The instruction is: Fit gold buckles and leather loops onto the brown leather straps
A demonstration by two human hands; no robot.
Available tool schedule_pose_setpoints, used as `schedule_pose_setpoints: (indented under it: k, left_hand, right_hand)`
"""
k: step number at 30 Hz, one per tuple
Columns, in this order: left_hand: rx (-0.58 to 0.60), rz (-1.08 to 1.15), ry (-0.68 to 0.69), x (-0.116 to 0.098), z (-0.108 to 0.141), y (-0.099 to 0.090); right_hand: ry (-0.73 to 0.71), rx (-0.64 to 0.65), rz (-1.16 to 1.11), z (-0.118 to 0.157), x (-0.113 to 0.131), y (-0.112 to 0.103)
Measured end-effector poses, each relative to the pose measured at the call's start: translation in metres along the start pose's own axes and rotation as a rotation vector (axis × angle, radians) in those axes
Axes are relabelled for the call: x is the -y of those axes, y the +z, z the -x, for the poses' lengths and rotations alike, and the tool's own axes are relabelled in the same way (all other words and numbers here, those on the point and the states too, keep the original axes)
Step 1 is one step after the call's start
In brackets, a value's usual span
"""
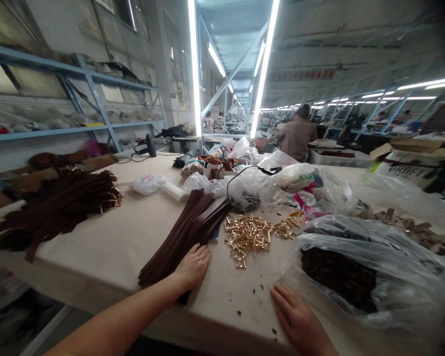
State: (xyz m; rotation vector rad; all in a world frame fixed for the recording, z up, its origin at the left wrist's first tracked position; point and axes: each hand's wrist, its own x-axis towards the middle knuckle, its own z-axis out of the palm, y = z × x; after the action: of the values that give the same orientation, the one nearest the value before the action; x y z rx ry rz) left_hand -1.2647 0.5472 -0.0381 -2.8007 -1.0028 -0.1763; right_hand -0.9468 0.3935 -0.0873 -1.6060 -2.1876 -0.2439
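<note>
Dark brown flat strips (181, 230), leather-like and smooth, lie in a long overlapping sheaf at the middle of the table's (111, 237) near edge, slanting away toward the far edge with their far ends fanned. The left hand (195, 262) rests on the right side of the sheaf close to that near edge, fingers together and slightly bent; whether it grips any strip I cannot tell. The right hand (291, 306) lies at the near edge farther right, fingers extended and close together, just beside a crinkled clear plastic bag (400, 277) whose opening shows dark brown pieces (337, 277).

Between the sheaf and the bag, farther from the near edge, spreads a loose heap of shiny gold-coloured rectangular buckle frames (250, 232). Small dark scraps (239, 313) dot the pale, matte tabletop in front of it. Toward the table's left corner sits a thick, ragged bundle of brown straps (66, 202), gold metal showing at their right ends. A smooth white cylinder (175, 191) lies beyond the sheaf, beside rumpled translucent bags (244, 185) piled toward the far edge.
</note>
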Motion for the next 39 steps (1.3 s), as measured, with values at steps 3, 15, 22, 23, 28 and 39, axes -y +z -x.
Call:
schedule_pose_setpoints:
  k: [3,15,22,23,28,39]
  left_hand:
    - [0.023,0.000,0.017,0.014,0.008,-0.007]
    - [0.061,-0.126,0.054,0.066,0.044,-0.044]
    - [-0.025,-0.210,-0.316,0.079,-0.055,-0.064]
    - [-0.012,-0.215,-0.352,0.084,-0.063,-0.062]
    - [0.019,-0.247,-0.460,0.095,-0.070,-0.050]
    - [-0.015,-0.250,-0.291,0.086,-0.043,-0.046]
  right_hand:
    - [0.019,0.006,-0.017,0.001,0.000,-0.001]
    - [-0.053,-0.090,0.015,-0.001,-0.006,0.007]
    - [0.037,-0.037,-0.028,-0.001,0.001,0.002]
    - [0.058,-0.024,-0.040,-0.001,0.003,0.000]
    - [0.129,0.041,-0.106,-0.004,0.010,-0.012]
    - [0.185,0.045,-0.136,-0.011,0.019,-0.025]
